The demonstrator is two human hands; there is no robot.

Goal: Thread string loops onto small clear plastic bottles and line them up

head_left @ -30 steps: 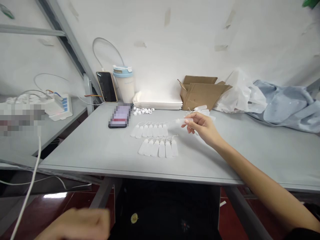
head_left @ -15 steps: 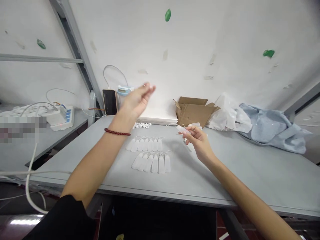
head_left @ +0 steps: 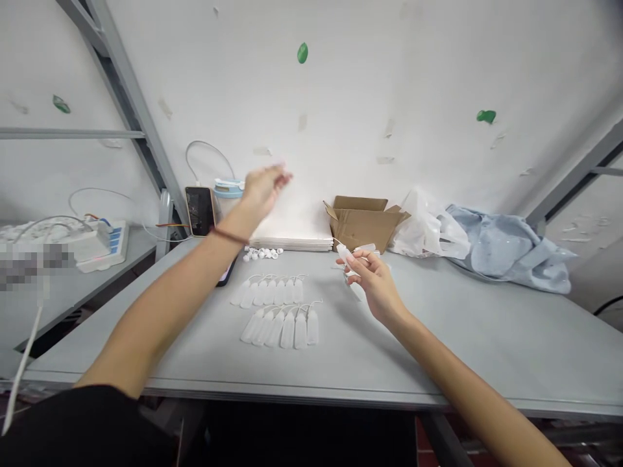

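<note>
My left hand [head_left: 264, 188] is raised in front of the wall, above the stack of white sheets [head_left: 296, 244]. Its fingers are drawn together and blurred, so whatever they pinch cannot be made out. Between the fingers of my right hand [head_left: 372, 279] is a small translucent squeeze bottle [head_left: 344, 253], its thin spout pointing up and to the left. More such bottles lie partly hidden behind and below that hand. On the table, a back row of bottles [head_left: 267, 292] and a front row of bottles [head_left: 287, 329] lie flat, their curved spouts toward the wall.
Small white caps [head_left: 263, 253] lie before the sheets. An open cardboard box [head_left: 360, 224], a white plastic bag [head_left: 428, 227] and blue cloth [head_left: 506, 250] line the back. A phone [head_left: 200, 211] leans at left, near a power strip [head_left: 104, 246]. Another dark device shows beneath my left forearm.
The view has shifted, so the table things sit a little lower and further left. My left hand stays raised, blurred in both frames. My right hand keeps the bottle, its spout now more upright.
</note>
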